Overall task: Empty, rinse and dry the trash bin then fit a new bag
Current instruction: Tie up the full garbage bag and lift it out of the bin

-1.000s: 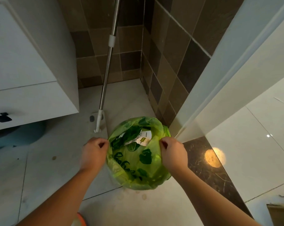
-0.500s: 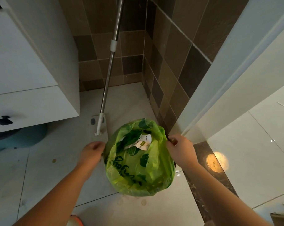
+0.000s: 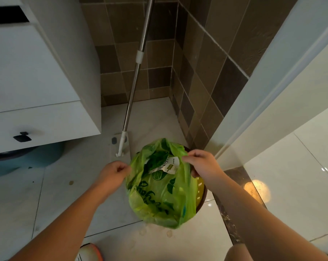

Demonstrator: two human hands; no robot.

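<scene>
The thin, translucent green plastic bag with dark leaf print (image 3: 159, 187) sits bulging in a round bin (image 3: 201, 193), of which only a dark rim and yellow inside show at the bag's right. White and yellow paper packaging (image 3: 168, 164) lies in the bag's open mouth. The film looks soft, crinkly and light, likely to stretch or tear if pulled from one spot, so the gathered top edge on both sides is the sensible hold. The left hand (image 3: 114, 176) pinches the bag's left edge, fingers curled together; the right hand (image 3: 202, 164) pinches the right edge likewise. Behind the bag a steel-handled mop (image 3: 135, 81) leans against brown wall tiles (image 3: 206, 72); far to the bag's left hangs a white cabinet (image 3: 37, 91).
</scene>
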